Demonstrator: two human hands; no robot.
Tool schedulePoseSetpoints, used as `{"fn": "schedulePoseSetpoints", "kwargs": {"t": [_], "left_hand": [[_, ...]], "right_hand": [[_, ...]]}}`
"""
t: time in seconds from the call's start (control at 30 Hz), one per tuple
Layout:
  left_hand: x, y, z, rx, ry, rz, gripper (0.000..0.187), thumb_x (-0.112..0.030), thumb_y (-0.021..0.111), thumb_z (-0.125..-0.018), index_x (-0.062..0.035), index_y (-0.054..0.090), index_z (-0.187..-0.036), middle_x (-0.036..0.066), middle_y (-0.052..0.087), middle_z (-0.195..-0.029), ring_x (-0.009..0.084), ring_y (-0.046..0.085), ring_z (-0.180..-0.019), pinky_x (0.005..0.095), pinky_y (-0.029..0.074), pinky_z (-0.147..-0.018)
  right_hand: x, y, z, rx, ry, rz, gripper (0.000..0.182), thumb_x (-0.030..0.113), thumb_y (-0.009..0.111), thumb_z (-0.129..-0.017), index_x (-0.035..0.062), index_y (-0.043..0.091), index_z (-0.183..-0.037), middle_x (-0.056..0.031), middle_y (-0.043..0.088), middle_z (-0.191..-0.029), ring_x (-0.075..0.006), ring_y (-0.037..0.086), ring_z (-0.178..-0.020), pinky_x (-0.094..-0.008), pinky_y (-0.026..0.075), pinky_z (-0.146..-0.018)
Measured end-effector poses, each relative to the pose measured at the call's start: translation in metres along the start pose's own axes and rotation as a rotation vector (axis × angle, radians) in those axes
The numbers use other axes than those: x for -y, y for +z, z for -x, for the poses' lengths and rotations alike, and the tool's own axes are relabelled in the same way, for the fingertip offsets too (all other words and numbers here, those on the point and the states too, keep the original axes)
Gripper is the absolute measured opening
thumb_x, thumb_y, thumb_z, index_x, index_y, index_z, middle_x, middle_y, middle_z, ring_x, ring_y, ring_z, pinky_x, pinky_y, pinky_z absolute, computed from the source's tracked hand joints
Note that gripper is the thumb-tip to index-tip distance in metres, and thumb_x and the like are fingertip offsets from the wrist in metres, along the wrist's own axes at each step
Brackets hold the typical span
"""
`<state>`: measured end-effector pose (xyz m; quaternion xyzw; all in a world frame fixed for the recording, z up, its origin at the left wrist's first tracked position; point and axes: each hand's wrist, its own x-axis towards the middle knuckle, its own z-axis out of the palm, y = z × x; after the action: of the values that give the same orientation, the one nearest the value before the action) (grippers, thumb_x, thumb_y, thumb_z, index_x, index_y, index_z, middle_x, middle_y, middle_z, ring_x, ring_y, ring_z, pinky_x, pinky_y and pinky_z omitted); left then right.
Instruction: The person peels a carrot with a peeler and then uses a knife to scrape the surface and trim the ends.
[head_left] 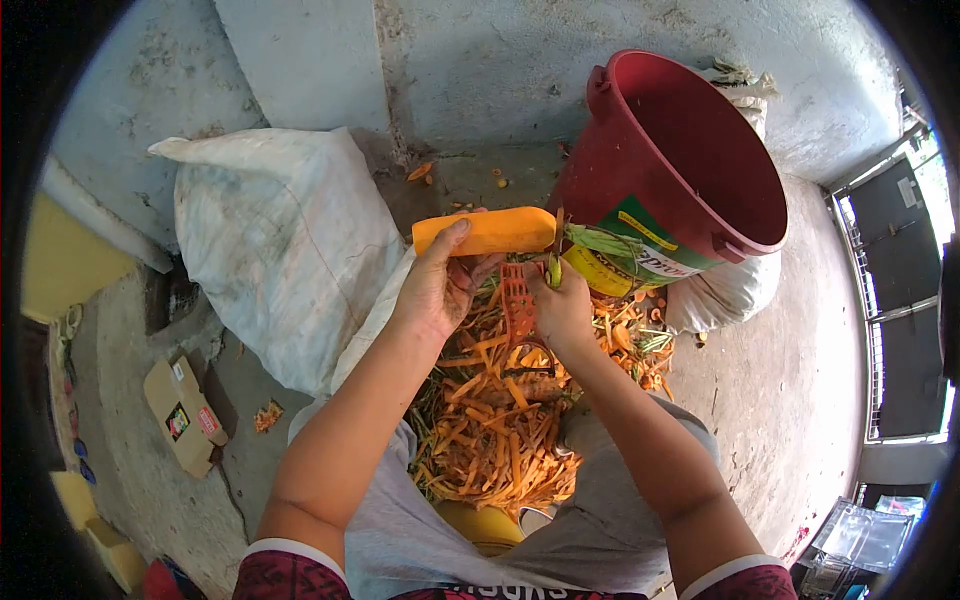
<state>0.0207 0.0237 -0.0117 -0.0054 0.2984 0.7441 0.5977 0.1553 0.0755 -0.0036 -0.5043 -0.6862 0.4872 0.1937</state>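
A thick, peeled orange carrot [490, 231] lies level in my left hand [440, 285], thumb on its near side and fingers underneath. My right hand [563, 310] is closed around a small knife [555, 268] with a yellow-green handle. Its dark, narrow blade stands upright across the carrot's right end; whether it touches cannot be made out. Green stalks or leaves [605, 243] stick out just right of the blade. Beside my right hand is an orange plastic lattice piece [518, 300]. Below both hands spreads a heap of orange peelings [490, 430], with an unpeeled-looking carrot [535, 391] among them.
A tall red bucket [640, 165] tilts at the back right, with a white sack [725, 290] behind it. A large white sack [280, 240] leans at the left. A flattened cardboard box [185, 415] lies on the floor. Under the peelings shows a yellow container [480, 528] between my legs.
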Motion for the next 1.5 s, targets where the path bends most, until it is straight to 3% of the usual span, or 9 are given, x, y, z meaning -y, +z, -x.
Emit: {"fn": "schedulePoseSetpoints", "kwargs": {"t": [0.33, 0.6, 0.7, 0.83, 0.9, 1.03, 1.13, 1.3, 1.5], "left_hand": [[-0.002, 0.005, 0.004, 0.053, 0.015, -0.011, 0.029, -0.011, 0.057, -0.076, -0.0019, 0.046, -0.101, 0.009, 0.053, -0.101, 0.0195, 0.055, -0.089, 0.0321, 0.05, -0.078], [-0.004, 0.008, 0.009, 0.167, 0.146, -0.114, 0.028, -0.006, 0.058, -0.074, -0.0053, 0.047, -0.1, 0.01, 0.051, -0.106, 0.0207, 0.052, -0.094, 0.0328, 0.048, -0.079], [-0.003, 0.012, 0.011, 0.333, 0.347, -0.36, 0.028, -0.006, 0.058, -0.073, -0.0046, 0.047, -0.098, 0.011, 0.05, -0.107, 0.021, 0.052, -0.096, 0.0336, 0.048, -0.079], [-0.005, 0.005, 0.009, 0.291, 0.13, -0.076, 0.028, -0.007, 0.058, -0.073, -0.0049, 0.047, -0.099, 0.011, 0.049, -0.109, 0.0214, 0.051, -0.098, 0.0328, 0.048, -0.079], [-0.005, 0.008, 0.01, 0.243, 0.079, -0.085, 0.03, -0.009, 0.055, -0.075, -0.0055, 0.045, -0.103, 0.01, 0.047, -0.112, 0.0222, 0.049, -0.101, 0.0328, 0.047, -0.081], [-0.009, 0.005, 0.011, 0.291, 0.121, -0.127, 0.031, -0.007, 0.056, -0.074, -0.0056, 0.046, -0.102, 0.01, 0.047, -0.112, 0.0209, 0.05, -0.1, 0.0318, 0.048, -0.079], [-0.008, 0.008, 0.012, 0.386, 0.201, -0.183, 0.03, -0.003, 0.058, -0.072, -0.0044, 0.047, -0.1, 0.01, 0.048, -0.11, 0.0196, 0.051, -0.098, 0.0307, 0.049, -0.078], [-0.011, 0.007, 0.005, 0.506, 0.321, -0.385, 0.034, -0.001, 0.057, -0.071, -0.0038, 0.046, -0.103, 0.011, 0.048, -0.11, 0.02, 0.05, -0.099, 0.0306, 0.047, -0.08], [-0.008, 0.003, 0.004, 0.212, 0.029, -0.067, 0.036, -0.002, 0.056, -0.07, -0.0047, 0.045, -0.104, 0.009, 0.047, -0.112, 0.0213, 0.046, -0.105, 0.0323, 0.045, -0.082]], "right_hand": [[-0.005, 0.003, 0.001, -0.066, -0.084, -0.006, 0.043, 0.026, 0.046, -0.084, -0.0051, 0.041, -0.113, -0.0081, 0.049, -0.053, -0.012, 0.041, -0.041, -0.0286, 0.035, -0.043], [-0.002, 0.006, 0.0, -0.055, -0.062, -0.023, 0.028, 0.019, 0.044, -0.085, -0.0025, 0.047, -0.103, -0.0075, 0.049, -0.055, -0.0111, 0.041, -0.046, -0.028, 0.036, -0.047], [-0.013, 0.01, -0.003, -0.075, -0.098, -0.162, 0.02, 0.015, 0.047, -0.082, -0.0013, 0.051, -0.093, -0.0044, 0.051, -0.064, -0.0104, 0.044, -0.056, -0.0272, 0.037, -0.054], [0.01, -0.01, 0.0, 0.058, 0.041, -0.082, 0.023, 0.015, 0.045, -0.084, -0.0004, 0.051, -0.099, -0.0062, 0.052, -0.067, -0.0117, 0.045, -0.057, -0.0287, 0.038, -0.054], [-0.016, 0.002, -0.011, -0.052, -0.107, -0.106, 0.023, 0.016, 0.045, -0.084, -0.0007, 0.051, -0.098, -0.0073, 0.053, -0.069, -0.013, 0.046, -0.06, -0.0294, 0.038, -0.057], [-0.024, 0.003, -0.013, -0.091, -0.211, -0.081, 0.024, 0.017, 0.047, -0.083, -0.0017, 0.052, -0.097, -0.0106, 0.055, -0.074, -0.0157, 0.049, -0.067, -0.0301, 0.039, -0.065], [0.0, -0.01, -0.004, 0.061, -0.051, -0.038, 0.023, 0.017, 0.049, -0.082, -0.0025, 0.053, -0.094, -0.0103, 0.055, -0.073, -0.0165, 0.05, -0.067, -0.0302, 0.039, -0.064], [-0.025, -0.001, -0.014, 0.036, -0.053, -0.104, 0.022, 0.017, 0.048, -0.081, -0.0025, 0.053, -0.089, -0.0077, 0.053, -0.066, -0.0161, 0.049, -0.06, -0.0301, 0.038, -0.059], [-0.008, -0.004, -0.009, 0.02, 0.098, -0.064, 0.023, 0.019, 0.051, -0.08, -0.0027, 0.054, -0.088, -0.0084, 0.053, -0.063, -0.0154, 0.048, -0.054, -0.0308, 0.038, -0.054]]}}
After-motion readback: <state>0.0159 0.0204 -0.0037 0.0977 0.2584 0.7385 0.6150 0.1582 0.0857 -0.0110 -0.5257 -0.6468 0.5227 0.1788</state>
